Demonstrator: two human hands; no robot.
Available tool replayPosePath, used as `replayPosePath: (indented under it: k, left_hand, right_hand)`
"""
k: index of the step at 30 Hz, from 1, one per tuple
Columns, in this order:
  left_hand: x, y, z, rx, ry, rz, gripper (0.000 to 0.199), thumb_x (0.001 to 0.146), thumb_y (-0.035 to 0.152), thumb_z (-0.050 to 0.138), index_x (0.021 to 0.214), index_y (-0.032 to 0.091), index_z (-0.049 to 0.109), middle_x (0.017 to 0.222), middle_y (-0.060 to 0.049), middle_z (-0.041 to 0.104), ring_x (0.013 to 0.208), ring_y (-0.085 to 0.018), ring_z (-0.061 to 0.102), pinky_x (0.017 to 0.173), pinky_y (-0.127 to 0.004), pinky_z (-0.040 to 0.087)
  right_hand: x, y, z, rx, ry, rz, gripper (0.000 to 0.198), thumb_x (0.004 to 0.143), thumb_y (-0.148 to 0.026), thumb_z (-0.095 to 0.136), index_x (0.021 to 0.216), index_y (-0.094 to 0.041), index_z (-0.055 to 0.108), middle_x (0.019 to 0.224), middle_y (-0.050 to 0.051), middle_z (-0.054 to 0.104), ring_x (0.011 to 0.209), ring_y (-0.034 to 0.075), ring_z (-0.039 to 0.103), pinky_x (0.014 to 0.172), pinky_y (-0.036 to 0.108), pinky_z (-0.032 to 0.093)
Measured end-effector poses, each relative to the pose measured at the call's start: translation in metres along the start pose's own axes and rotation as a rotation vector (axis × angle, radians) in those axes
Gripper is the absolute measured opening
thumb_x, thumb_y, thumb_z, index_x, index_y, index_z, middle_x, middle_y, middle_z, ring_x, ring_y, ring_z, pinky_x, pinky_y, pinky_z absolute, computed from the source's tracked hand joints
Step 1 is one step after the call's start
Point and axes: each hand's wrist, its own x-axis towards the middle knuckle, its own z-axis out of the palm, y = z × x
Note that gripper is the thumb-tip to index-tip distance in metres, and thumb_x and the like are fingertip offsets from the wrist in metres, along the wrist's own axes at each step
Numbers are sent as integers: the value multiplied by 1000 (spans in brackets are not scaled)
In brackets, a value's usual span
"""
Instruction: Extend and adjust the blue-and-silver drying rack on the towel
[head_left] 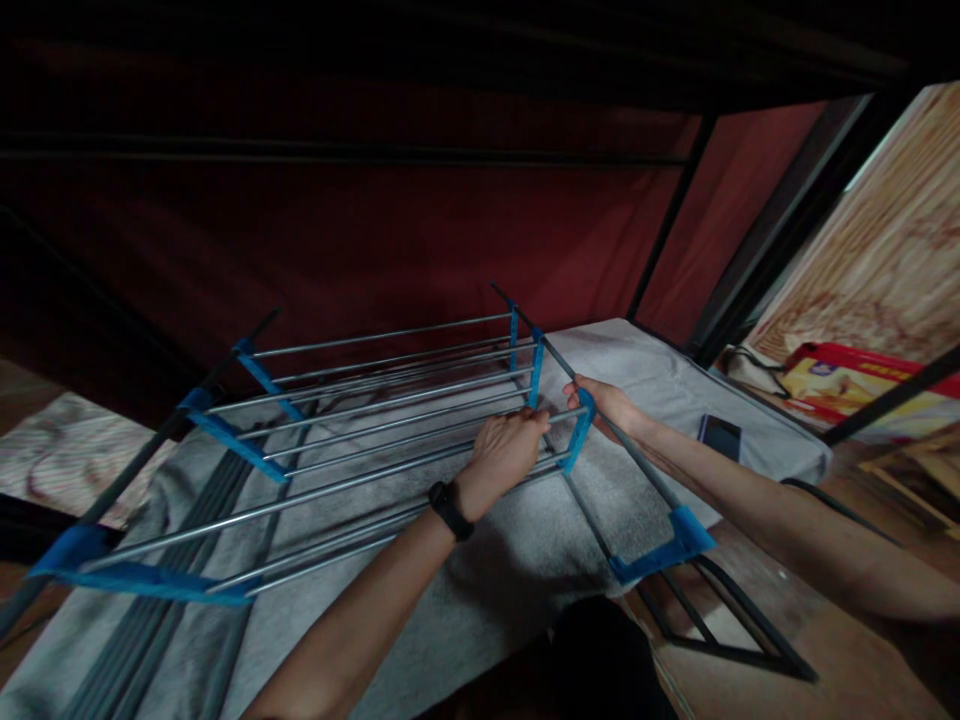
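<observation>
Rack frame [360, 420]: silver crossbars run left to right between blue plastic connectors [225, 432], laid over a grey cloth [480, 560] on the surface in front of me. Its long axis runs from lower left to upper right, tilted slightly up toward the right. The far-left blue end piece [142, 578] sits low and near; the right end rises toward the dark red backdrop [375, 230].

My left hand [504, 452], black band [451, 510] at the wrist, is curled over the right ends of the crossbars, fingers closed on them just beside a blue side bracket [579, 428].

My right hand [611, 405] is closed around the dark upright pole [600, 425] where it passes through that bracket; the pole slants from upper left down to a lower blue bracket [664, 548] at the right.

Step in hand, as I judge it: seating the right-end bracket on the pole, bars held steady against it. Next move likely calls for keeping the bars square to the bracket while pressing, so the sockets do not skew.

Further right: a dark phone [720, 436] lies on the cloth, well apart from the rack; a red box [855, 385] lies beyond.
</observation>
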Motion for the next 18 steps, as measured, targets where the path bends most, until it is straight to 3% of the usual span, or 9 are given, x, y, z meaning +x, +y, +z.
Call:
replayPosePath:
  k: [7,11,15,18]
  left_hand:
    - [-1,2,-1,9,-19,3,33,106,29,32,117,22,62,108,-7,73,96,-20,72,83,-32,53]
    - [-2,5,-11,-7,-4,55,32,105,32,38,125,21,61,118,-7,69,105,-19,68,91,-31,51]
    - [-20,-19,-50,85,96,-9,36,104,41,45,133,25,58,127,-3,67,118,-18,62,102,-31,46]
    - [-53,-75,-96,152,154,-168,40,105,39,39,135,20,58,136,-9,63,126,-24,58,109,-40,43]
  right_hand:
    - [3,5,-4,-16,-53,-33,30,95,-43,54,79,-20,65,64,3,65,59,15,58,60,26,45]
    - [1,6,-4,10,-99,-25,28,97,-38,50,82,-20,65,68,4,68,61,16,61,63,26,48]
    - [-3,2,-4,-11,-101,-49,27,97,-39,51,83,-21,66,72,6,70,66,18,64,66,28,51]
    - [-7,-3,-4,-123,-40,-5,30,98,-40,51,80,-22,67,75,6,72,66,19,64,66,30,51]
